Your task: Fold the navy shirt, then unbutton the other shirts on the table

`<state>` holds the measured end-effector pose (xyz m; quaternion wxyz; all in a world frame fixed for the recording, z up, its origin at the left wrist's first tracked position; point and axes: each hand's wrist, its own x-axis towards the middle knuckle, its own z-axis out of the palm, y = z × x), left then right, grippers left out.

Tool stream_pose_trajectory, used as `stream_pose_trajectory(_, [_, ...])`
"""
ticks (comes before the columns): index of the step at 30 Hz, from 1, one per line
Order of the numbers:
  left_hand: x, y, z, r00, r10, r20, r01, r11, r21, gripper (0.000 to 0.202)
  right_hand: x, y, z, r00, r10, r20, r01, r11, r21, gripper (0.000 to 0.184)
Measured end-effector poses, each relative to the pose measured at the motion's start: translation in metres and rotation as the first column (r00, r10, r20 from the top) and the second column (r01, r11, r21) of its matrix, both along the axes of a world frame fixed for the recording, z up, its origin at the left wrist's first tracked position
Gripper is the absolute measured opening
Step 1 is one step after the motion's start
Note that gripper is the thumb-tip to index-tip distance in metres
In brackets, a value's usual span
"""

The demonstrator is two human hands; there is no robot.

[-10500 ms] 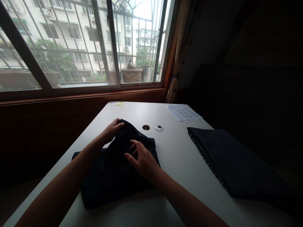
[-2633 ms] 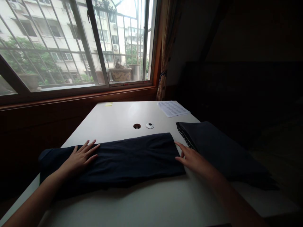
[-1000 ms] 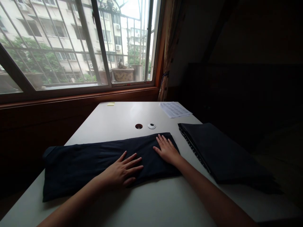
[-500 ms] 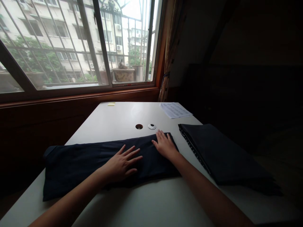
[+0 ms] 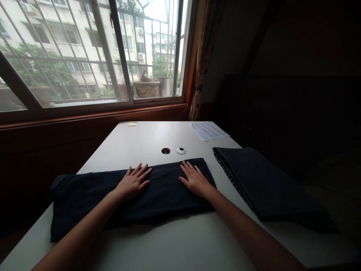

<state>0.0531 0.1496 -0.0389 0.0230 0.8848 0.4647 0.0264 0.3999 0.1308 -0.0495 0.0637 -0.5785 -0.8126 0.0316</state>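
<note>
A dark navy folded cloth, perhaps a pair of trousers point(image 5: 163, 195), lies lengthwise across the white table point(image 5: 158, 248). My left hand point(image 5: 133, 182) rests flat on its middle, fingers spread toward the far edge. My right hand point(image 5: 195, 180) lies flat near the cloth's right end, fingers also apart. Both palms face down on the fabric, and neither hand grips anything. To the right, separate from this piece, sits a second dark folded cloth point(image 5: 265, 184) with light marks along its left edge.
Beyond the cloth are a round hole point(image 5: 166, 151) in the tabletop and a white round cap point(image 5: 181, 150). Printed papers point(image 5: 209, 131) lie at the far right corner, a yellow note point(image 5: 132, 124) at the far left. A barred window point(image 5: 93, 56) stands behind the table.
My left hand has moved left and toward the far edge over the cloth. My right hand has shifted slightly nearer to me. Both remain flat on the fabric.
</note>
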Motion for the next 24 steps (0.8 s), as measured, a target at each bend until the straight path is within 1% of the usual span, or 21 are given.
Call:
stream_pose_trajectory(5, [0.003, -0.011, 0.004, 0.998, -0.066, -0.005, 0.066, 0.998, 0.0, 0.058, 0.023, -0.021, -0.002, 0.997, -0.079, 0.027, 0.079, 0.997, -0.003, 0.074])
stream_pose_trajectory(9, [0.001, -0.028, 0.005, 0.993, -0.116, -0.004, 0.116, 0.993, 0.001, 0.058, 0.035, -0.039, -0.005, 0.996, -0.071, 0.048, 0.069, 0.997, 0.028, 0.073])
stream_pose_trajectory(12, [-0.001, -0.043, 0.008, 0.981, -0.193, 0.006, 0.193, 0.981, -0.001, 0.057, 0.043, -0.051, -0.006, 0.996, -0.063, 0.056, 0.061, 0.997, 0.046, 0.071])
stream_pose_trajectory(15, [0.0, -0.061, 0.014, 0.951, -0.307, 0.025, 0.307, 0.952, 0.011, 0.057, 0.05, -0.062, -0.006, 0.996, -0.071, 0.06, 0.068, 0.997, 0.048, 0.07])
stream_pose_trajectory(19, [0.013, -0.089, 0.025, 0.878, -0.474, 0.064, 0.475, 0.88, -0.008, 0.061, 0.059, -0.076, -0.007, 0.994, -0.098, 0.044, 0.096, 0.994, 0.044, 0.07])
stream_pose_trajectory(21, [0.022, -0.103, 0.03, 0.854, -0.512, 0.091, 0.517, 0.856, -0.033, 0.064, 0.063, -0.083, -0.009, 0.993, -0.112, 0.025, 0.111, 0.993, 0.051, 0.07])
stream_pose_trajectory(24, [0.034, -0.116, 0.036, 0.845, -0.519, 0.128, 0.531, 0.844, -0.081, 0.068, 0.068, -0.092, -0.014, 0.99, -0.142, -0.011, 0.142, 0.988, 0.056, 0.067])
